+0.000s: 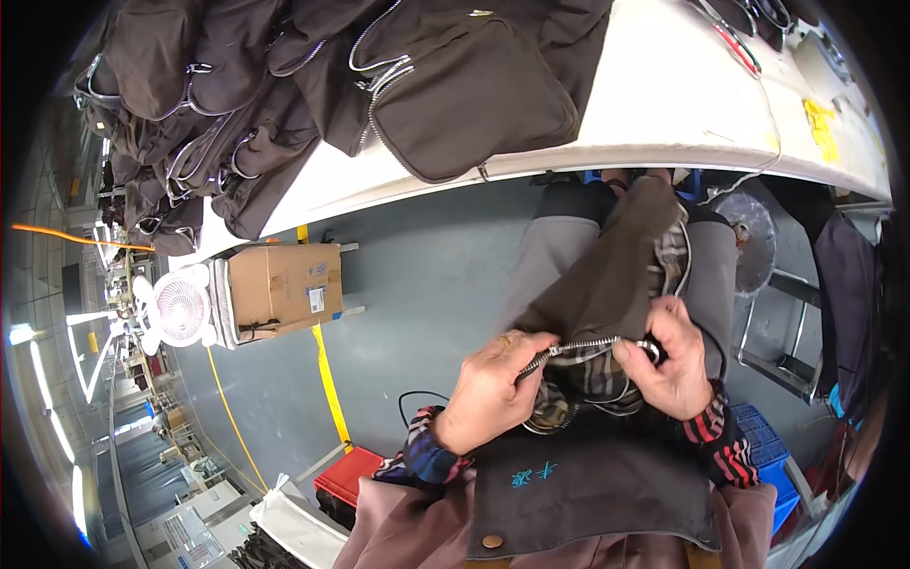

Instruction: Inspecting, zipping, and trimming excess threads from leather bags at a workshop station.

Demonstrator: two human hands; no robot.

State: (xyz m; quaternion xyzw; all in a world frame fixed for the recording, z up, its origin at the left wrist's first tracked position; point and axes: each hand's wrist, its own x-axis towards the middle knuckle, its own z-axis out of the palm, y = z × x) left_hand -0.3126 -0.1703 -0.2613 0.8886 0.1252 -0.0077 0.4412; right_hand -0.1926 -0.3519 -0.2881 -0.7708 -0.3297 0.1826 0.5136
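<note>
1. Left hand [488,389] sat at 7 o'clock of frame centre, fingers clamped on the zipper [569,349] tape and the bag edge. That looked like an anchor grip, keeping the tape taut.
2. Right hand [675,360] sat at 3 o'clock of the left one, fingers pinched together around the metal ring pull [652,352] at the zipper's far end.
3. Dark brown bag [616,275] lay over the person's lap, running up toward 12 o'clock to the bench [664,104] edge. Both hands held its mouth, so the lap took the weight and the hands were free for the zipper.
4. Checked lining [592,375] showed below the zipper line, so the mouth was part open there.
5. Finished-looking bags [284,104] were piled on the bench at 10 to 12 o'clock, stacked clear of the lap, probably for reach.
6. Floor: cardboard box [284,289] and small white fan [180,308] at 9 o'clock, red crate [351,479] at 7 o'clock, blue crate [768,446] at 4 o'clock, yellow line [327,375] between box and crate.
7. Dark apron [588,493] covered the person's front at 6 o'clock.
</note>
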